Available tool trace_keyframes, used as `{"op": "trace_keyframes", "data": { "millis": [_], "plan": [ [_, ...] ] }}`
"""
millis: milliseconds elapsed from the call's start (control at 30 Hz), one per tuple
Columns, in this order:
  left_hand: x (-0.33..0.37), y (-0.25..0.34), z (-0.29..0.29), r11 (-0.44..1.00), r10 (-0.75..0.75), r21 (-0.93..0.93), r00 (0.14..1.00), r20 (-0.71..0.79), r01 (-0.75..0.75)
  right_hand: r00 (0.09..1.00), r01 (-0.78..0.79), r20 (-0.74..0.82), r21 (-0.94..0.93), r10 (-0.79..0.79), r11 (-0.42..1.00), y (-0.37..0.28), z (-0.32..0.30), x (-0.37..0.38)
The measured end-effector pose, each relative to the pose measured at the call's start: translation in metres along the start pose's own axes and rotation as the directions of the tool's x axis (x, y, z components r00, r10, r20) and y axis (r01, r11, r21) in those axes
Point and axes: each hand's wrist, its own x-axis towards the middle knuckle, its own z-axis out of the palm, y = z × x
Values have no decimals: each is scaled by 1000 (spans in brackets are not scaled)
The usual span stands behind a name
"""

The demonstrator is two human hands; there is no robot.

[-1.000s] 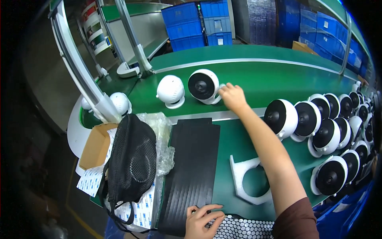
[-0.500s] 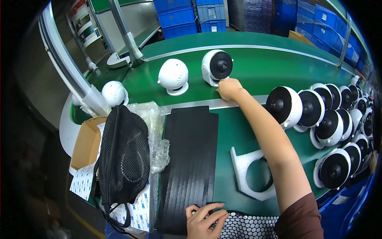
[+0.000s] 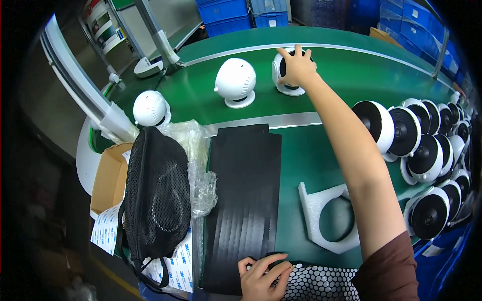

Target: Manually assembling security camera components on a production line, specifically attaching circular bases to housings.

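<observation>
Shifting the right hand (image 3: 297, 67) up from low by the base half a second ago, and now laying it over the front of a black-faced white device (image 3: 277, 70). Spreading thumb and fingers across that dark front, with white shell showing left of the grip and the round foot just below it on the green belt (image 3: 201, 90); unable to tell any pressure. Seeing a second white device (image 3: 235, 80) left of that grip, apart from it, and a third (image 3: 150, 108) much farther left. Bending the fingers of the left hand (image 3: 265, 278), well below the right, over the near end of a black flat sheet (image 3: 243, 190), beside a honeycomb-patterned cloth (image 3: 321, 281); unable to tell any pinch there. Seeing a white foam cutout (image 3: 314, 220) above and right of the left hand, more black-faced devices (image 3: 425, 158) below and right of the right hand, and a black mesh bag (image 3: 158, 195) left of both.
</observation>
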Motion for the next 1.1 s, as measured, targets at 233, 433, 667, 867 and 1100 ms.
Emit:
{"op": "trace_keyframes", "data": {
  "millis": [233,433,667,867,1100],
  "plan": [
    [-5,-7,0,995,-104,-3,994,22,104,990,-107,-103,-126,94,986,-17,8,2],
    [7,7,-10,977,-209,62,968,141,202,960,237,-241,418,-145,877,-76,25,-39],
    [-2,-7,9,995,-75,61,997,17,74,994,-15,-57,757,89,653,-53,-6,-43],
    [-4,-7,3,991,-64,116,998,-14,66,972,-122,170,956,-163,267,-7,-108,-150],
    [-7,16,8,975,205,118,971,-126,-191,828,-336,492,819,-269,465,56,-142,-256]
  ]
}}
